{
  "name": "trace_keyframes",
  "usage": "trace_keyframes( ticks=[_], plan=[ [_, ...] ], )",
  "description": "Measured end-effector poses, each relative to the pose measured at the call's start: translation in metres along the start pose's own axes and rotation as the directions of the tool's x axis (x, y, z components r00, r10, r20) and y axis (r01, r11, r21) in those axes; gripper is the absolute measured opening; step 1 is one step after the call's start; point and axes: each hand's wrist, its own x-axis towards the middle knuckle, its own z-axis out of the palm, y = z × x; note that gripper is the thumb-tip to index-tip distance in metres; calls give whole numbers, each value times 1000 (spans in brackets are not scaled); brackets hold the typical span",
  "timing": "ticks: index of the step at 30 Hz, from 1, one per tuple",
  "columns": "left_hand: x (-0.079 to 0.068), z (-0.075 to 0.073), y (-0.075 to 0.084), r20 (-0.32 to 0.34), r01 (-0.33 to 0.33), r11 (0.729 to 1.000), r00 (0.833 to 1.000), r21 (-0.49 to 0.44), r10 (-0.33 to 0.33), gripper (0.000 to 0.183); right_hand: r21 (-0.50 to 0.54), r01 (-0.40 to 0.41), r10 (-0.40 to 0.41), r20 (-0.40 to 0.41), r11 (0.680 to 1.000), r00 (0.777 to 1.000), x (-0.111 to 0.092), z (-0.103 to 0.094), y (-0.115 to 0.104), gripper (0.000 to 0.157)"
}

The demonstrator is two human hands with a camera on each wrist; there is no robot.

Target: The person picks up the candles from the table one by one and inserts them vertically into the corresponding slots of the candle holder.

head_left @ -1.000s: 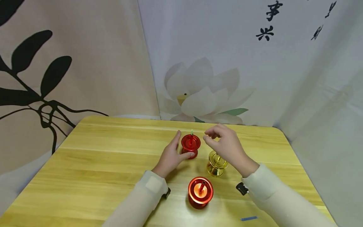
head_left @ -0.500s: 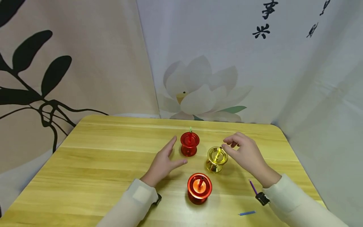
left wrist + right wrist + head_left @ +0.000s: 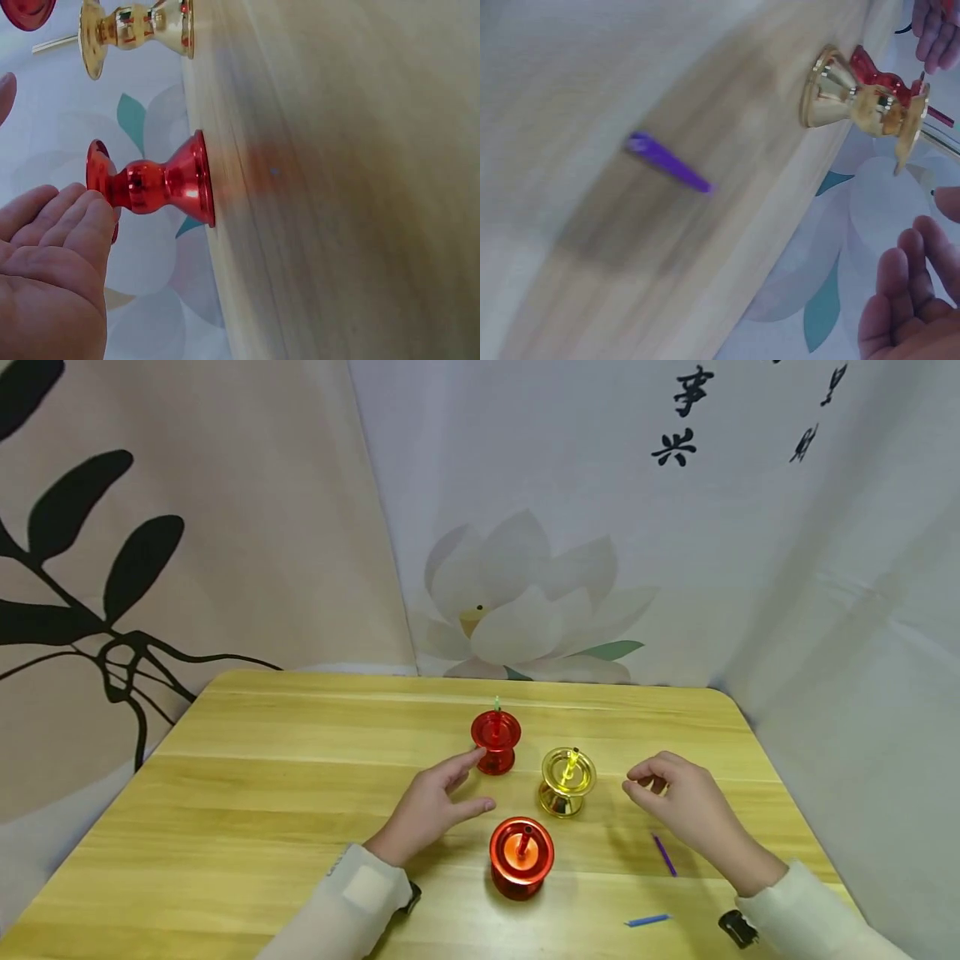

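Observation:
My left hand (image 3: 426, 806) has its thumb and fingers spread. Its fingertips come close to the far red candle holder (image 3: 496, 752), and in the left wrist view they overlap the holder's dish (image 3: 100, 165); whether they touch, I cannot tell. A small green candle tip (image 3: 497, 702) sticks up from that holder's stem. Over the table's right side hovers my right hand (image 3: 692, 802), fingers loosely bent, nothing visible between them. To its left stands a gold candle holder (image 3: 564, 789). Below that hand lies a purple candle (image 3: 664, 855), seen closer in the right wrist view.
Nearest to me stands another red candle holder (image 3: 521, 868), its stem top bare. A blue candle (image 3: 648, 921) lies at the front right of the wooden table (image 3: 262, 793). Behind the table hangs a cloth backdrop (image 3: 540, 468) printed with a lotus and dark leaves.
My left hand has come away from around the far red holder, to the left and toward me. My right hand has moved right and nearer, past the gold holder, uncovering the purple candle.

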Motion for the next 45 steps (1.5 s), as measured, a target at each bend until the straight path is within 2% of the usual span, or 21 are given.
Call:
trace_keyframes(
  ticks=[5,9,12,17,28,35,39,45],
  plan=[
    [3,5,1,30,-10,1000,999,-11,10,73,-8,-54,55,121,999,991,-9,2,11,13],
    [6,10,2,60,-18,999,998,-37,20,72,-47,-99,107,242,994,964,-15,3,21,19],
    [9,15,3,78,-29,998,996,-58,33,70,-102,-125,150,292,987,945,-19,3,26,17],
    [14,22,3,94,-28,996,995,-80,36,70,-143,-132,174,338,981,925,-25,4,33,11],
    [24,32,5,110,-18,998,994,-67,25,71,-213,-114,181,332,970,926,-30,17,45,28],
    [30,39,6,126,-23,998,991,-65,31,71,-207,-59,123,313,977,942,-30,25,48,24],
    [37,45,4,144,-52,997,988,-63,61,71,-191,-95,150,302,977,941,-30,26,46,25],
    [44,50,2,152,-79,997,985,-25,82,72,-99,-116,138,260,988,956,-27,22,38,14]
  ],
)
